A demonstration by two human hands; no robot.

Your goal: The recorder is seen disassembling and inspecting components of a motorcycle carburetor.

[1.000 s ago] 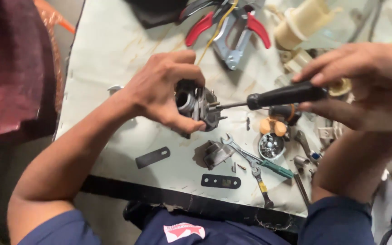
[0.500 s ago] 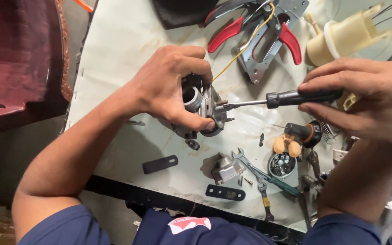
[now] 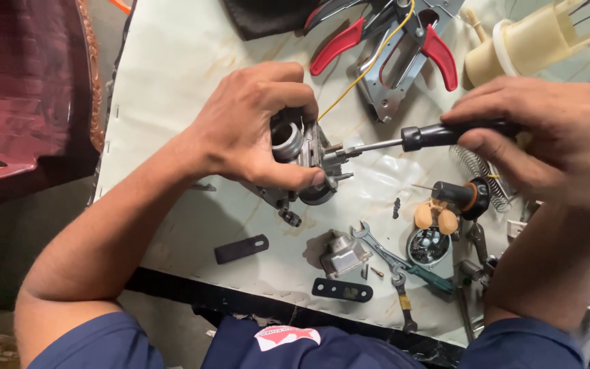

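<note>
Left hand [image 3: 250,130] wrapped tight around a small metal carburetor [image 3: 302,154], thumb pressed under it. Right hand [image 3: 548,137] closed on a black-handled screwdriver [image 3: 411,140], tip at the carburetor's right side. Below both hands: wrench [image 3: 377,249], small metal cover [image 3: 343,254].

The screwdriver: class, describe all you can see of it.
The screwdriver has a black handle and a thin, bright metal shaft. It lies nearly level above the table. The right hand grips the handle; the tip meets the grey metal part held in the left hand. The tip's shape cannot be made out.
</note>
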